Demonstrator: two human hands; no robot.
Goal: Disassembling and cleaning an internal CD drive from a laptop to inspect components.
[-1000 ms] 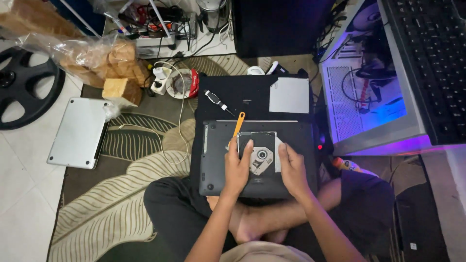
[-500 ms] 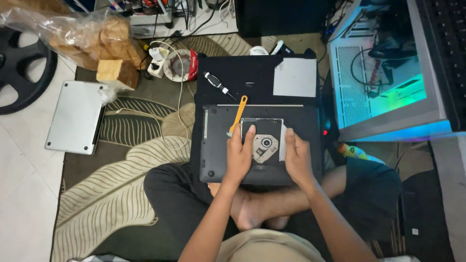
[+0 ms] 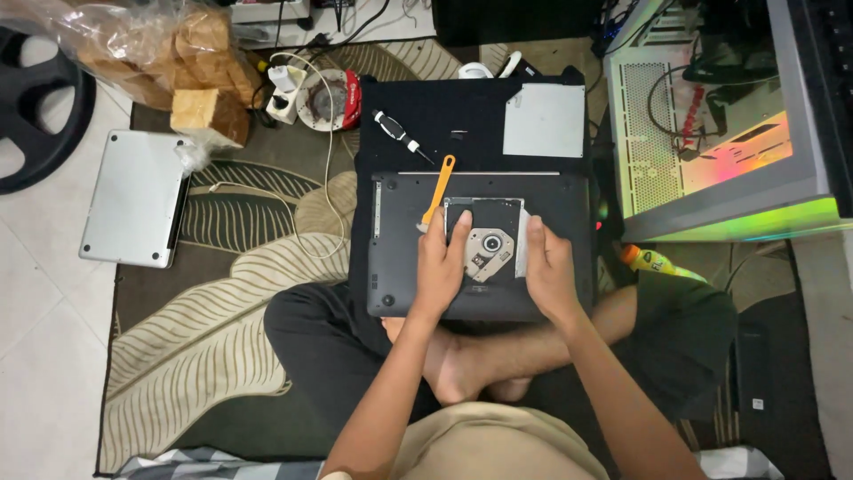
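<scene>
Both hands, left hand [image 3: 442, 258] and right hand [image 3: 548, 267], pinch the disc drive [image 3: 487, 242] on the laptop [image 3: 400, 267]; best lift it evenly by both sides.

The black ring-shaped wheel [image 3: 35, 107] at the upper left of the frame is cut off by the left and top edges, and the clear crinkled plastic bag of brown loaves [image 3: 142, 44] beside it runs off the top. At centre, the two hands [image 3: 440, 267] cover the left and right edges of the grey square optical drive [image 3: 487, 242], so how the fingertips grip it cannot be told. The glowing glass-sided computer case [image 3: 729, 133] at upper right is cropped by the top edge, and its inner parts are too blurred to make out.
</scene>
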